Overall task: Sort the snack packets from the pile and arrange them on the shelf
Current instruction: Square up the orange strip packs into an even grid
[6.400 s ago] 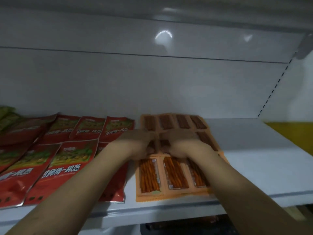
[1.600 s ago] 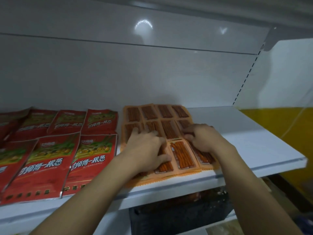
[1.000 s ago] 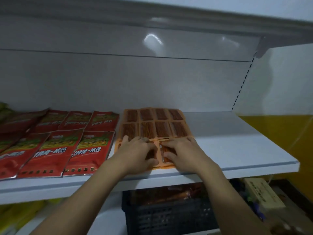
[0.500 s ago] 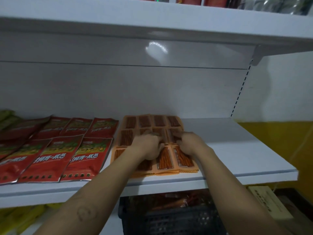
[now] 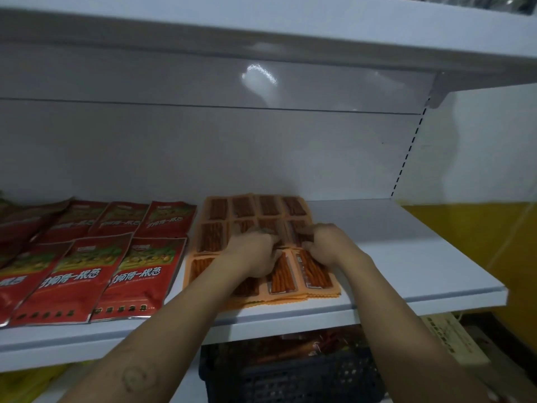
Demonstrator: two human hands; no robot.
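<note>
1. Since a second ago, both our hands have moved from the front row to the middle row of the orange snack packets (image 5: 244, 207), which lie on the shelf (image 5: 406, 257) just beside the red snack packets (image 5: 139, 274).
2. Our left hand (image 5: 252, 251) and right hand (image 5: 328, 242) sit close together.
3. Their fingers (image 5: 308, 229) curl down onto the packets. We cannot tell whether they pinch an edge.
4. Our left fingertips are hidden.

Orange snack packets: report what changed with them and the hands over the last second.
The left hand and right hand moved from the front row back onto the middle row of the orange snack packets. The red packets and shelf stayed put.
</note>
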